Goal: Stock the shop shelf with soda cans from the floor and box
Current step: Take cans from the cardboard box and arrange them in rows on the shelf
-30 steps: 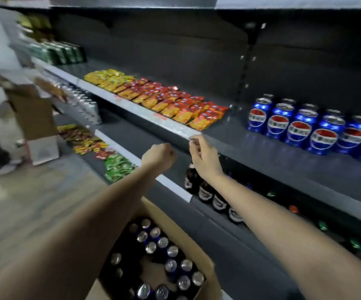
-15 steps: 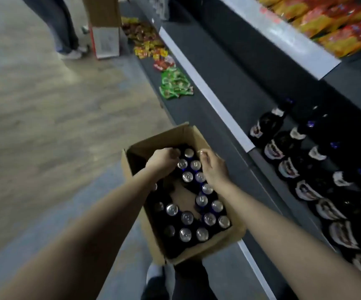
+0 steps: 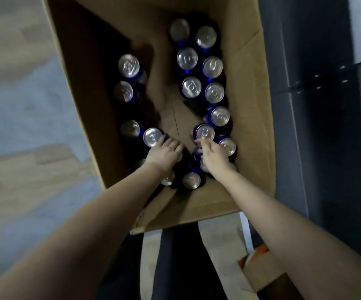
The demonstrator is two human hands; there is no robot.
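An open cardboard box (image 3: 255,131) stands on the floor below me, holding several blue soda cans with silver tops in two loose groups. My left hand (image 3: 164,155) is inside the box, palm down, right beside a soda can (image 3: 153,137); whatever lies under its palm is hidden. My right hand (image 3: 215,158) is also inside, and its fingertips close on the rim of another soda can (image 3: 204,132). Further cans (image 3: 191,180) sit between my wrists. A bare strip of the box bottom (image 3: 171,118) shows in the middle.
The dark base of the shop shelf (image 3: 318,109) runs along the box's right side. Wooden floor (image 3: 23,105) lies to the left. My legs in dark trousers (image 3: 175,267) stand at the box's near edge. Another cardboard box (image 3: 264,271) lies at the bottom right.
My view dropped from the shelf with blue cans to straight down into the box. Both hands went from the shelf edge down into the box and now touch cans.
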